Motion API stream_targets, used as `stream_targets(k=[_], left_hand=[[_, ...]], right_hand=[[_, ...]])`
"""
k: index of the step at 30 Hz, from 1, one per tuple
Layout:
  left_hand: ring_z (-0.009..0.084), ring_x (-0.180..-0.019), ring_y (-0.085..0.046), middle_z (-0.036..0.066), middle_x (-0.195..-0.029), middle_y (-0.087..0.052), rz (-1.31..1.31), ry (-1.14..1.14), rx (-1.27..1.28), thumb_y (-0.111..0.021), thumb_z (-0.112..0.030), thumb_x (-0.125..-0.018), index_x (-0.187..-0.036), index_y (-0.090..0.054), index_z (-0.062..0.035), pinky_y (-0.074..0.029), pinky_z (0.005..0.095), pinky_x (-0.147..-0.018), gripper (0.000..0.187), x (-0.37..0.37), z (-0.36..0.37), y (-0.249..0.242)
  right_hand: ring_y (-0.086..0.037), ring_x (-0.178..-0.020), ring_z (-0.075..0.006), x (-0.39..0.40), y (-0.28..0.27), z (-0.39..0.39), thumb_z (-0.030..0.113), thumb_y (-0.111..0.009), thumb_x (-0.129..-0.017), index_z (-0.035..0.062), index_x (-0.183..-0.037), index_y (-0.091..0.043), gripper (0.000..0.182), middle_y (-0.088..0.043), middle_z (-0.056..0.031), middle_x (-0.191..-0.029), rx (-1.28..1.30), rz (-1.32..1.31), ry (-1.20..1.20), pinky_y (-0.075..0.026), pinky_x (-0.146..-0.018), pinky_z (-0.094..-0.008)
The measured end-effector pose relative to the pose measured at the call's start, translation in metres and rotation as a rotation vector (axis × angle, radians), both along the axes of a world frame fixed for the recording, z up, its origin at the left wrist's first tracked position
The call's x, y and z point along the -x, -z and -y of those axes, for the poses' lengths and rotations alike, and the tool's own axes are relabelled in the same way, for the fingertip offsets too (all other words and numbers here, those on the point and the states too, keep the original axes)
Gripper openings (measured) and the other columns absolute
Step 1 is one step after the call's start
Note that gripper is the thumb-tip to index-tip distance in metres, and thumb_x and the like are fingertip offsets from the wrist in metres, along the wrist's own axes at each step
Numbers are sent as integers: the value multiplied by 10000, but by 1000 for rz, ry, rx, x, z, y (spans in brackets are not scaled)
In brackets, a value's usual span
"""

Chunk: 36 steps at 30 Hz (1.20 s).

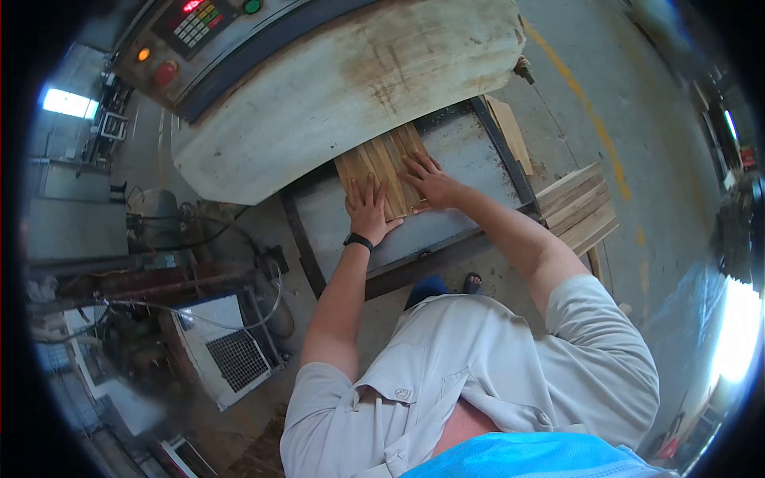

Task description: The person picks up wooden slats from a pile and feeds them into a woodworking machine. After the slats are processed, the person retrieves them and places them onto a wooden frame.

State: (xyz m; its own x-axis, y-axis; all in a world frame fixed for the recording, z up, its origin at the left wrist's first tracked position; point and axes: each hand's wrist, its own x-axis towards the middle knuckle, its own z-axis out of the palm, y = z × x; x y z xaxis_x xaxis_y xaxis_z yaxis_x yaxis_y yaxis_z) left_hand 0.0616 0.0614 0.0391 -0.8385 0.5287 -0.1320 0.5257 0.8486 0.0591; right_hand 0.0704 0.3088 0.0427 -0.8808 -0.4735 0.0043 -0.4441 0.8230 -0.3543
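Your left hand [368,210] lies palm down at the left side of the wooden strips [379,162], fingers spread apart; it is not closed around them. Your right hand [433,185] lies at their right side, its fingers likewise spread and not wrapped around the wood. The strips lie side by side on the metal table [484,151], their near ends toward you; their far ends are hidden below the lower edge of the pale, stained machine housing [319,107]. You wear a dark wristband [358,241] on the left wrist. Above the housing, the control panel [195,30] carries a lit red display, a keypad and a red button [166,73]. To the right of the table, further boards [580,209] are noted.
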Motion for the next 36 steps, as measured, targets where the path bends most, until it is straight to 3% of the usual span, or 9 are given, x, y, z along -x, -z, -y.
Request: stream_targets(k=[8, 13, 15, 17, 23, 28, 30, 31, 36], left_hand=[[481, -1537, -52, 116, -1692, -126, -16, 35, -31, -813, -638, -704, -1614, -217, -228, -225, 755, -1110, 1163, 30, 0, 0], [501, -1489, -197, 191, -1620, -282, -161, 88, -89, -799, -625, -728, -1583, -311, -182, -190, 753, -1123, 1079, 49, 7, 16], [513, -1474, -224, 202, -1600, -315, -305, 158, -137, -803, -629, -716, -1554, -366, -157, -204, 762, -1114, 1057, 54, 9, 19], [527, -1475, -211, 208, -1597, -314, -372, 183, -127, -804, -636, -708, -1530, -396, -129, -227, 756, -1110, 1048, 63, 13, 29], [475, -1477, -248, 204, -1590, -322, -306, 252, -226, -731, -608, -824, -1496, -446, -121, -275, 646, -1148, 878, 40, -14, 20], [455, -1443, -304, 198, -1561, -364, -208, 649, -382, -721, -529, -876, -1469, -465, -79, -291, 620, -1148, 787, -35, -70, 25], [456, -1399, -355, 190, -1550, -382, -63, 821, -443, -744, -438, -881, -1436, -496, -70, -318, 593, -1145, 710, -76, -94, 34], [447, -1351, -410, 196, -1483, -464, -9, 827, -409, -744, -348, -894, -1395, -532, -57, -349, 552, -1135, 617, -107, -103, 26], [396, -1327, -463, 202, -1368, -574, 371, 1022, -396, -708, -301, -929, -1369, -558, -24, -381, 486, -1115, 542, -224, -152, 19]], right_hand=[[-59, -1555, -424, 30, -5, 2, 535, -833, -708, 186, -1588, -313, 1081, -144, -147, -1687, -3, 55, 10, -165, -1237, -594], [-133, -1551, -407, 45, 16, 16, 489, -872, -650, 152, -1522, -435, 1032, -245, -124, -1667, -115, -113, 83, -165, -1238, -596], [-212, -1530, -401, 38, 27, 33, 510, -870, -626, 141, -1414, -560, 924, -348, -126, -1619, -181, -294, 220, -230, -1210, -597], [-261, -1509, -396, 13, 12, 41, 435, -815, -753, 170, -1357, -613, 690, -377, -124, -1598, -7, -249, 327, -274, -1193, -577], [-371, -1458, -331, -108, -3, 17, 284, -735, -859, 167, -1398, -587, 572, -405, -143, -1566, 166, -205, 604, -357, -1163, -461], [-435, -1400, -328, -261, 32, -17, 260, -682, -890, 149, -1396, -585, 527, -454, -133, -1518, 112, -358, 1001, -383, -1134, -439], [-472, -1364, -328, -334, 49, -11, 261, -672, -884, 129, -1351, -613, 489, -479, -145, -1481, 171, -271, 1312, -406, -1114, -437], [-500, -1330, -338, -371, 56, -1, 264, -676, -873, 116, -1329, -614, 483, -508, -154, -1438, 188, -144, 1428, -433, -1089, -448], [-654, -1126, -385, -579, 113, 91, 236, -629, -842, 78, -1159, -692, 360, -672, -189, -1192, 365, 473, 1859, -552, -919, -496]])
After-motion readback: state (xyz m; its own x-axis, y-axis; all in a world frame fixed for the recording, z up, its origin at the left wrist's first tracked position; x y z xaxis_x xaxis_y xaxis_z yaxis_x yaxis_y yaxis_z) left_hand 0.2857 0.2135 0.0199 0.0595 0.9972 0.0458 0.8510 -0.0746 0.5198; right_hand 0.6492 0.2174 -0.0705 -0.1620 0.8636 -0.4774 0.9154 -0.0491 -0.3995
